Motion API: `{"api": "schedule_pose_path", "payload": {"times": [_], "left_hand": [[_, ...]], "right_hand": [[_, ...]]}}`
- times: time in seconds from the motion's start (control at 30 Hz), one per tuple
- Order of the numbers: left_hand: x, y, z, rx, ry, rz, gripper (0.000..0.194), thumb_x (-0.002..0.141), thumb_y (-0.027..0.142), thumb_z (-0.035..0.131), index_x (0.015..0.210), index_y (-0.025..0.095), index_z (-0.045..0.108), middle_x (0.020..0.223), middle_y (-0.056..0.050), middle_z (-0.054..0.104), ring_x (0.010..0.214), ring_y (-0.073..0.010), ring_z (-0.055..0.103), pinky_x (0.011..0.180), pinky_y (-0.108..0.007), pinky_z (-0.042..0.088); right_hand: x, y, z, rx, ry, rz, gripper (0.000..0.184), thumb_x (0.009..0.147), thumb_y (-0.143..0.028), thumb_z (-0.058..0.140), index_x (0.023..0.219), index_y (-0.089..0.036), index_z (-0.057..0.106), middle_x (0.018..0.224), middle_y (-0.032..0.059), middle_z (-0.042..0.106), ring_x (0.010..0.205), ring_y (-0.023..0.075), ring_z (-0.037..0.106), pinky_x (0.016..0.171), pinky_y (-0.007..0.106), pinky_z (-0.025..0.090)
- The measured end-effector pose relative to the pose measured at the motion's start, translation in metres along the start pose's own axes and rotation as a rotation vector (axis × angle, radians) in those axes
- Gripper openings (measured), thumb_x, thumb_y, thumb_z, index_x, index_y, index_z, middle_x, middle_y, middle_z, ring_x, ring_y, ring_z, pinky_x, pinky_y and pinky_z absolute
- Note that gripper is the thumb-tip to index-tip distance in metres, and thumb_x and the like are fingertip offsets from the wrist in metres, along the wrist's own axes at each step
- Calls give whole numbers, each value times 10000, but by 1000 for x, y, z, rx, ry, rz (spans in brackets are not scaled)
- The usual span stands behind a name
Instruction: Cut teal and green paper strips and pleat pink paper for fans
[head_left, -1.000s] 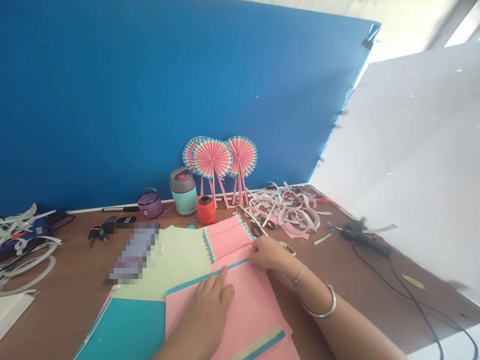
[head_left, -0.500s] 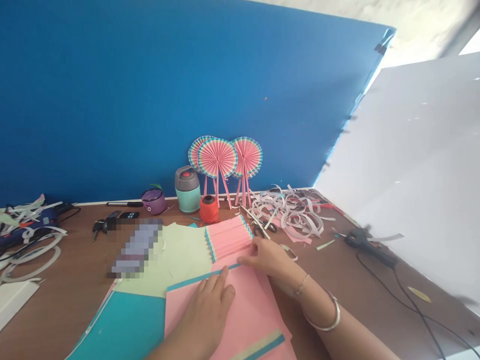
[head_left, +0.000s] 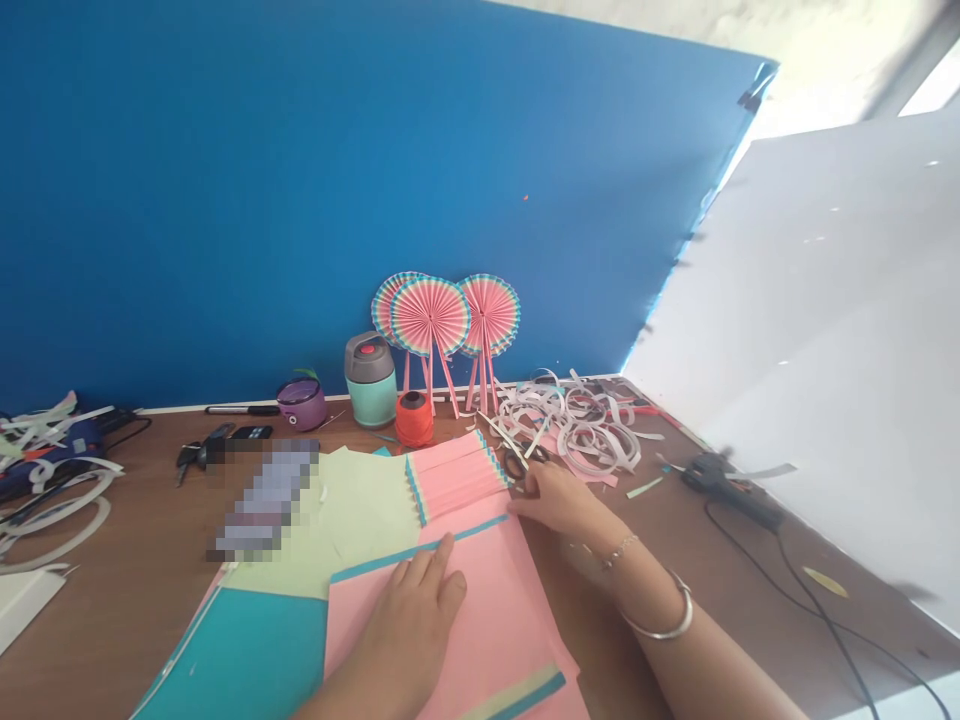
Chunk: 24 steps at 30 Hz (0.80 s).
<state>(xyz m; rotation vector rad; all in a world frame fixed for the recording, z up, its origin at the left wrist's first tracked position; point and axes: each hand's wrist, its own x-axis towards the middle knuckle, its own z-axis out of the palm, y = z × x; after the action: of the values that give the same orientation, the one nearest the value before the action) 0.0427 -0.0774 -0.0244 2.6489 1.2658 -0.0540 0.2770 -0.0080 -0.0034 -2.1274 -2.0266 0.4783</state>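
My left hand lies flat with fingers stretched out on a pink paper sheet that has a teal strip along its far edge. My right hand rests at the sheet's far right corner, its fingers reaching onto the black handles of a pair of scissors. Whether those fingers are closed round the handles is unclear. A stack of pleated pink paper lies just beyond the sheet, left of my right hand.
Three pink paper fans lean on the blue backboard behind a mint flask, an orange thread spool and a purple pot. White paper strips are heaped at the back right. A glue gun with cable lies right. Green paper and teal paper lie left.
My right hand has moved from the pink sheet's far edge a little right and away, onto the scissors. My left hand stays flat on the sheet.
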Motion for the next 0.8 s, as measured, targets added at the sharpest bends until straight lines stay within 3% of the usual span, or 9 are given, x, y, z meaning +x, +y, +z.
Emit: {"api": "schedule_pose_path", "payload": {"times": [0.13, 0.33, 0.53, 0.67, 0.8], "left_hand": [[1, 0, 1, 17, -24, -4, 484, 741, -20, 291, 1106, 148, 560, 1459, -120, 291, 1168, -299, 461, 917, -486, 382], [1, -3, 9, 32, 49, 7, 458, 753, -5, 296, 1082, 163, 567, 1436, -110, 342, 1122, -277, 492, 871, -463, 420], [1, -3, 10, 70, 55, 10, 449, 747, 6, 324, 1085, 170, 569, 1434, -96, 352, 1110, -260, 495, 886, -449, 422], [2, -2, 9, 65, 34, 3, 476, 733, -12, 326, 1106, 168, 560, 1442, -103, 333, 1122, -272, 492, 892, -461, 420], [2, -3, 10, 68, 35, 11, 463, 763, -15, 305, 1106, 164, 560, 1441, -116, 329, 1135, -280, 485, 899, -471, 413]], "right_hand": [[3, 1, -2, 291, -145, -114, 286, 787, -361, 447, 570, -177, 417, 533, -43, 424, 506, 87, 390, 476, 208, 258], [0, -9, 7, 398, -321, -97, 343, 737, -380, 501, 498, -178, 359, 449, -69, 275, 436, 62, 276, 414, 200, 205], [-1, -11, 9, 471, -396, -69, 139, 662, -241, 514, 545, -167, 500, 474, -51, 455, 408, 63, 401, 390, 173, 282], [-2, -13, 8, 488, -420, -84, 147, 652, -214, 480, 536, -156, 549, 526, -12, 586, 388, 63, 425, 395, 174, 324], [-3, -14, 7, 488, -400, -45, 145, 611, -195, 470, 519, -149, 572, 488, -8, 580, 377, 59, 427, 372, 158, 309]]}}
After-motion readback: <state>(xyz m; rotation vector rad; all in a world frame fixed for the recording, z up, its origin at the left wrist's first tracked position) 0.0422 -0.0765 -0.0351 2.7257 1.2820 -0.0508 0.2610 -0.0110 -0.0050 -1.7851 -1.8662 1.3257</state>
